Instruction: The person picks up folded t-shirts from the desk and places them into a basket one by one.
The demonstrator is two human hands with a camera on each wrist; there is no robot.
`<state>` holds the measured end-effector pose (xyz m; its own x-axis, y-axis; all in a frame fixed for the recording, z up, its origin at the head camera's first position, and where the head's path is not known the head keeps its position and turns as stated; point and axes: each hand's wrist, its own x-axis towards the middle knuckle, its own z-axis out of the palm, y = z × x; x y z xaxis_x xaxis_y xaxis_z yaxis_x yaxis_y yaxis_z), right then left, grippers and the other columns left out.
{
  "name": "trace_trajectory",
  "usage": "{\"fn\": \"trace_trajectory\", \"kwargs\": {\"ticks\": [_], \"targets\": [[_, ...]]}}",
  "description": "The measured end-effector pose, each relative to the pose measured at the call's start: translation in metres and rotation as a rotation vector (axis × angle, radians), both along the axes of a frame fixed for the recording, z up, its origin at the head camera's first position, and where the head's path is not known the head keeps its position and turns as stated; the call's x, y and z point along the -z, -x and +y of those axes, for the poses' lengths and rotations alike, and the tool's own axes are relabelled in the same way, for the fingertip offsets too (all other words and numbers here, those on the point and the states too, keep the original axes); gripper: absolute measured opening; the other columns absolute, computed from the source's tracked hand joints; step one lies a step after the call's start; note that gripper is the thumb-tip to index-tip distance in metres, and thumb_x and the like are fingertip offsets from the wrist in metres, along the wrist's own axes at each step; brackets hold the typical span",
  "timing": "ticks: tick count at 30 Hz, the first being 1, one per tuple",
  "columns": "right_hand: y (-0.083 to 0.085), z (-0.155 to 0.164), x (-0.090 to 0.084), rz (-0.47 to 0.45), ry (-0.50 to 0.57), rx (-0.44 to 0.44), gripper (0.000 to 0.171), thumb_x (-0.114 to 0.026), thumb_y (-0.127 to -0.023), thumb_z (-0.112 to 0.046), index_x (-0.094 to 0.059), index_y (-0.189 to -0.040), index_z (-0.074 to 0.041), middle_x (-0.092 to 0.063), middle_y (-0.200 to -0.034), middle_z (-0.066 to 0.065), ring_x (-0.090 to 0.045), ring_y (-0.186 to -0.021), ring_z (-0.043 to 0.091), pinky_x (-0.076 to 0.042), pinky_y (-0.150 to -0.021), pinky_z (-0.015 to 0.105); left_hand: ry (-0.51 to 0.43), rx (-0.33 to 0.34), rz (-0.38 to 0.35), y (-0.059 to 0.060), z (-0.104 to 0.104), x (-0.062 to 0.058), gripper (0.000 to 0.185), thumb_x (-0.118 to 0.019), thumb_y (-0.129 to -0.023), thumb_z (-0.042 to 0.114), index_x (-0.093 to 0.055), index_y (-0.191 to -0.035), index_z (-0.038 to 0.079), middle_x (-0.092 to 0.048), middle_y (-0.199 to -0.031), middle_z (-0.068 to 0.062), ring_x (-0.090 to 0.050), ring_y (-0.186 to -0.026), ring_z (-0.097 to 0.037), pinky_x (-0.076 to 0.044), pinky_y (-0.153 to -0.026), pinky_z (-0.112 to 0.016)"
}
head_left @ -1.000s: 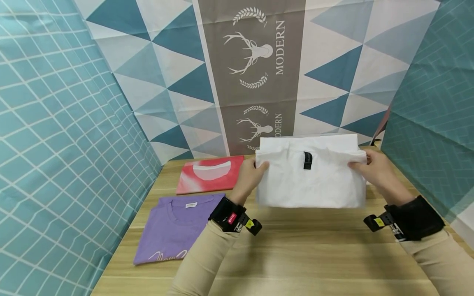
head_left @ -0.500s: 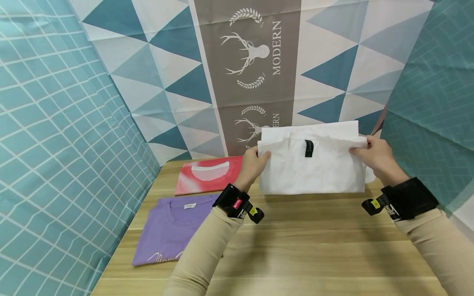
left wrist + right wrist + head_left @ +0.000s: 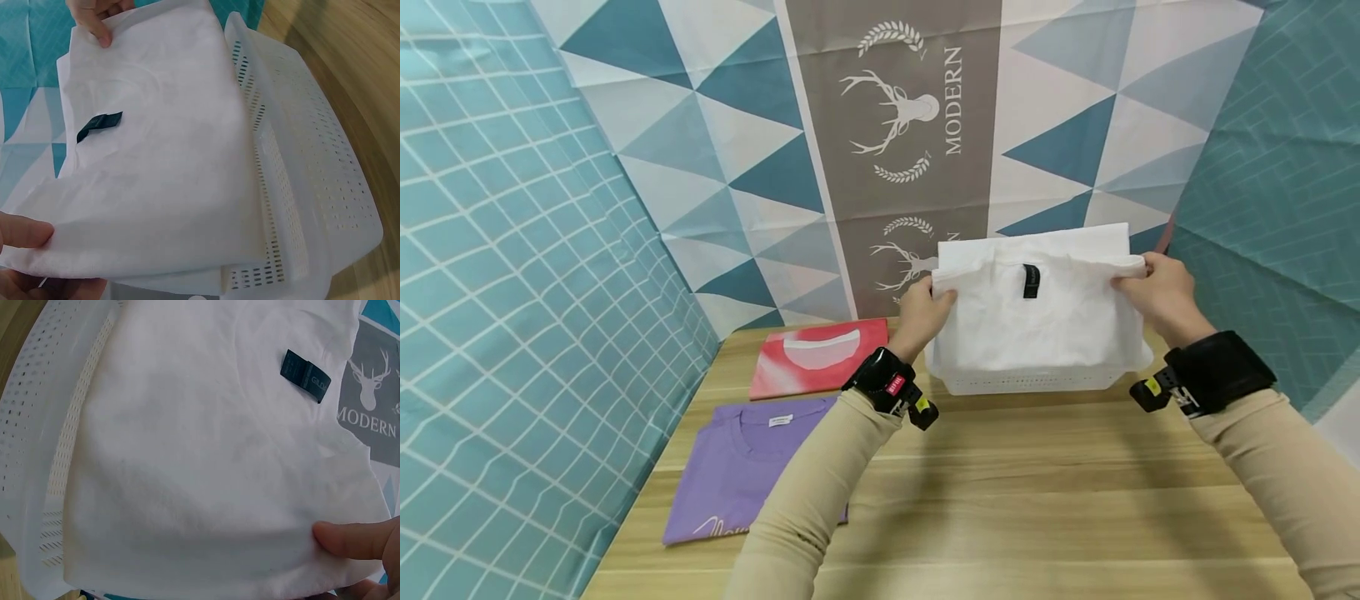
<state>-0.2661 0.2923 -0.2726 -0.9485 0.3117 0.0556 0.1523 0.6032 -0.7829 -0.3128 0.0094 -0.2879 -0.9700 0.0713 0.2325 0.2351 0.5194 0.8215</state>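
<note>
Covering the walls behind and to both sides of the wooden table point(image 3: 1000, 500) are patterned cloths, and the central grey panel point(image 3: 895, 150) carries a stag's head, laurel sprigs and the word "MODERN" running vertically, repeated lower down where it is partly hidden.

Taking the white perforated basket point(image 3: 1030, 382) at the far right of the table as the landmark: a folded white T-shirt point(image 3: 1037, 317) hangs directly above it, its lower edge reaching the basket's rim, held flat and level by its two upper corners, probably so the fold keeps its shape. The left hand point(image 3: 925, 312) pinches the corner on the basket's left side, thumb in front; the right hand point(image 3: 1153, 292) pinches the opposite corner in the same way.

Left of the basket, on the tabletop, a folded red T-shirt point(image 3: 820, 357) with a white shape lies at the far edge, and nearer the person a folded purple T-shirt point(image 3: 737, 467) lies face up with pale script along its lower edge, cut off by the sleeve and not legible.

Smallest is the dark neck label point(image 3: 305, 376) sewn inside the white shirt's collar; the right wrist view shows letters that seem to begin "GILD", though the rest is blurred.
</note>
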Motion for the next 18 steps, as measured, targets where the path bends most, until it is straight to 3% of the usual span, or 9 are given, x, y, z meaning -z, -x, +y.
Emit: {"fn": "trace_trajectory", "kwargs": {"ticks": [8, 18], "targets": [[0.011, -0.001, -0.002, 0.040, -0.012, 0.074, 0.050, -0.049, -0.097, -0.021, -0.040, -0.139, 0.006, -0.038, -0.141, 0.035, -0.037, -0.128, 0.052, -0.039, -0.104, 0.062, 0.080, -0.017, 0.064, 0.009, 0.007, -0.005, 0.027, -0.059, -0.092, 0.018, -0.065, -0.110, -0.001, -0.071, -0.109, -0.018, -0.068, -0.098, -0.029, -0.056, -0.078, -0.033], [0.029, 0.005, 0.021, 0.066, 0.038, 0.124, 0.045, -0.051, -0.097, -0.018, -0.044, -0.133, 0.008, -0.041, -0.137, 0.033, -0.041, -0.125, 0.050, -0.042, -0.100, 0.059, 0.140, -0.026, 0.102, 0.022, 0.013, 0.009, 0.023, -0.062, -0.091, 0.016, -0.066, -0.110, 0.002, -0.072, -0.106, -0.015, -0.068, -0.093, -0.026, -0.053, -0.074, -0.029]]}}
